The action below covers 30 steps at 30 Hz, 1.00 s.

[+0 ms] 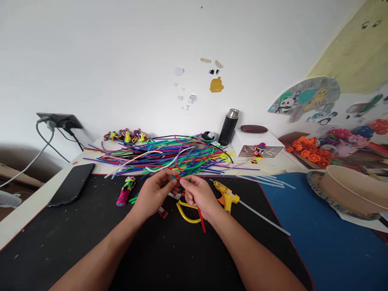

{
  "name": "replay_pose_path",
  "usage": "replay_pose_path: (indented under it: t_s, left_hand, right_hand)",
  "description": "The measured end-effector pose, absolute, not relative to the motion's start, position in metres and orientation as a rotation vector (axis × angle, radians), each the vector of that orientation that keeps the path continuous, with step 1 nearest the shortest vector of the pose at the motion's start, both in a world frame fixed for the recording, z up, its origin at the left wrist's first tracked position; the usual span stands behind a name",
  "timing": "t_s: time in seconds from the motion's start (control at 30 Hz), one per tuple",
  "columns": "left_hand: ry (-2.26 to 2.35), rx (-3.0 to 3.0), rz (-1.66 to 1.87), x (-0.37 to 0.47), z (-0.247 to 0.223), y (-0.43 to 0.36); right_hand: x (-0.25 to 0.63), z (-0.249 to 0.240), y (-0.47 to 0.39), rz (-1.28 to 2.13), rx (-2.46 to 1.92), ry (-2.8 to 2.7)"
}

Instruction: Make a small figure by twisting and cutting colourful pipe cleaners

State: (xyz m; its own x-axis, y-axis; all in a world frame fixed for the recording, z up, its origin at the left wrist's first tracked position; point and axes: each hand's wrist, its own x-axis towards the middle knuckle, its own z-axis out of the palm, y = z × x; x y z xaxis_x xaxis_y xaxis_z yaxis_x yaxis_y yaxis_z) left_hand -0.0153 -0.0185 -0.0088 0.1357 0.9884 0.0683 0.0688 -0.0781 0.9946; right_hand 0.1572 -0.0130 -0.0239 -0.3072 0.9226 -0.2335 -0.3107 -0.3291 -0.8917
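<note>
My left hand (154, 193) and my right hand (198, 194) meet above the black mat, fingertips pinched on a small piece with red and green parts (177, 177). A red pipe cleaner (201, 221) runs down from under my right hand. Yellow-handled pliers or scissors (188, 218) lie below the hands, partly covered. Right of them rests a yellow glue gun (226, 195) with a long clear glue stick in it. To the left of my left hand lies a pink, green and black figure (125, 191), with short green pieces beside it.
Many coloured pipe cleaners (169, 155) spread along the back. A phone (72, 184) lies left. A black thermos (228, 127), a white box (257, 141) and a small figure (258, 153) stand behind. Bowls (357, 186) sit at the right, near orange flowers (309, 151).
</note>
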Motion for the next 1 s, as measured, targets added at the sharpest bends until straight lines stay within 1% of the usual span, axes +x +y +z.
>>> replay_pose_path:
  t_s: [0.33, 0.8, 1.0]
  left_hand:
    - [1.192, 1.405, 1.155, -0.0163, -0.0133, -0.0148]
    - [1.158, 1.294, 1.182, -0.0168, -0.0083, -0.0165]
    - [1.109, 1.202, 1.173, -0.0209, -0.0090, -0.0160]
  right_hand:
    - [0.1529, -0.0266, -0.0167, 1.667, -0.994, -1.121]
    - [0.1531, -0.0222, -0.0171, 1.728, -1.011, -1.047]
    - [0.1546, -0.0188, -0.0175, 1.816, -1.020, -1.024]
